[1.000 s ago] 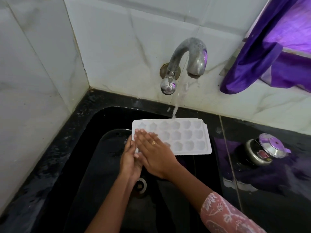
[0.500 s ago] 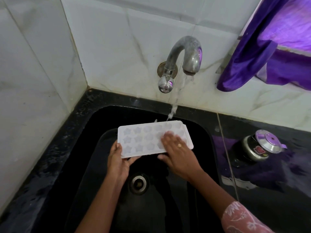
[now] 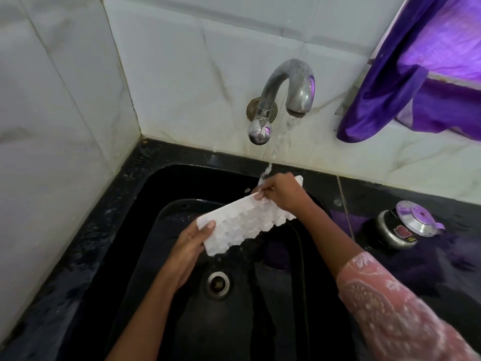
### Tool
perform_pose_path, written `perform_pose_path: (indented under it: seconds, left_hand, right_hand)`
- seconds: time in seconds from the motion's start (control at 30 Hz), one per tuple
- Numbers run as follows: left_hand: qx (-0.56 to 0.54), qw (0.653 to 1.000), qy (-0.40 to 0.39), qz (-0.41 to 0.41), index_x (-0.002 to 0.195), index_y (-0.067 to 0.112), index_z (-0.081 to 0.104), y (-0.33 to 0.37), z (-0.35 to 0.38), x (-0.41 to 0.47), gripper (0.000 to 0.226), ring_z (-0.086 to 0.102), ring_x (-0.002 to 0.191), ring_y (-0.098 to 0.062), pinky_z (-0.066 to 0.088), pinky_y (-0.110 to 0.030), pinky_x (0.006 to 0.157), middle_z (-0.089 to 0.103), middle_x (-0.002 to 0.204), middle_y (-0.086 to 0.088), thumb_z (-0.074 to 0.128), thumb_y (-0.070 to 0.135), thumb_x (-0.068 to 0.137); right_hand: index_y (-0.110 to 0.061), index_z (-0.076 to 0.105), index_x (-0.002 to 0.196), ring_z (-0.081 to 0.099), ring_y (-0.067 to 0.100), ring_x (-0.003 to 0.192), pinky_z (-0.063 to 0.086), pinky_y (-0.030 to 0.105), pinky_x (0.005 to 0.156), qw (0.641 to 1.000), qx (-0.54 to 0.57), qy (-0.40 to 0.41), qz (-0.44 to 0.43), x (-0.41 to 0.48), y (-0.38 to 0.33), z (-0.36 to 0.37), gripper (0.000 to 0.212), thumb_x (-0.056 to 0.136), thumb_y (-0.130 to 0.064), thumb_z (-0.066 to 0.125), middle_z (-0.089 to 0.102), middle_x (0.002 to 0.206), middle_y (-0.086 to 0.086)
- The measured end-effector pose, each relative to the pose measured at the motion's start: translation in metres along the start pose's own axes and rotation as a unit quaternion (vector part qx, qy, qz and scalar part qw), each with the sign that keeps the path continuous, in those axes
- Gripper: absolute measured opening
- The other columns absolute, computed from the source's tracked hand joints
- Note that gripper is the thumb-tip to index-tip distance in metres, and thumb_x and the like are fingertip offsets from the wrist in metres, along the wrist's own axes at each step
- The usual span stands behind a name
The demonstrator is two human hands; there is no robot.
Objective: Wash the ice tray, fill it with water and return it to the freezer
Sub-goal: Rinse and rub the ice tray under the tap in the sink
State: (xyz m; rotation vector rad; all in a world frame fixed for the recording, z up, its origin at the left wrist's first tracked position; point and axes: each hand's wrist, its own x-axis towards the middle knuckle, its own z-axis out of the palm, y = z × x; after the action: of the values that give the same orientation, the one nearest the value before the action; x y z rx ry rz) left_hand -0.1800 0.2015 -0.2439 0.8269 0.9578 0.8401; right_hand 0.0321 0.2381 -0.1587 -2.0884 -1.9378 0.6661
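The ice tray had been flipped, cups down, and was held tilted over the sink under the tap. Its near corner was pinched by the left hand, its far end gripped by the right hand. Washing was judged unfinished.

Pink sleeve w/ white paisley & floral print covers R arm past elbow.
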Motion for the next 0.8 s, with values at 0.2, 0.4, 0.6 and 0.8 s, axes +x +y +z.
perform_pose_path:
  seconds: [0.2,0.4,0.6,0.8]
  left_hand:
    - [-0.028,0.999,0.036,-0.012,0.106,0.017,0.063,0.001,0.013,0.005,0.022,0.069,0.087,-0.019,0.057,-0.036,0.067,0.072,0.097,-0.003,0.043,0.023,0.097]
    - [-0.072,0.995,0.051,-0.047,0.096,0.01,0.064,-0.002,0.014,0.009,0.023,0.068,0.069,-0.015,0.056,-0.029,0.055,0.07,0.085,-0.008,0.044,0.023,0.096]
    - [-0.122,0.985,0.1,-0.063,0.103,0.009,0.061,-0.006,0.006,0.015,0.024,0.067,0.079,-0.02,0.057,-0.03,0.055,0.068,0.098,-0.011,0.044,0.025,0.097]
    - [-0.125,0.983,0.115,-0.069,0.11,0.015,0.057,-0.008,0.007,0.014,0.024,0.068,0.083,-0.019,0.057,-0.035,0.058,0.067,0.103,-0.007,0.042,0.028,0.098]
  right_hand:
    - [-0.009,0.058,0.123,0.044,0.027,0.129,0.028,0.035,0.111,0.992,0.05,0.118,-0.013,-0.006,-0.017,0.047,0.035,0.093,-0.003,0.042,0.056,0.131,0.013]
    - [-0.011,0.011,0.148,-0.011,0.014,0.144,-0.013,0.036,0.115,0.977,-0.126,0.045,-0.167,-0.041,-0.04,0.102,0.077,0.088,-0.057,-0.003,0.002,0.157,0.003]
    - [-0.014,0.003,0.148,-0.009,0.014,0.144,-0.009,0.032,0.117,0.918,-0.237,-0.023,-0.317,-0.048,0.0,0.099,0.064,0.098,-0.048,0.022,-0.002,0.156,0.003]
    - [-0.021,-0.007,0.147,-0.017,0.011,0.142,-0.009,0.032,0.117,0.971,-0.184,0.012,-0.153,-0.033,0.026,0.07,0.075,0.084,-0.061,-0.011,-0.013,0.153,-0.006]
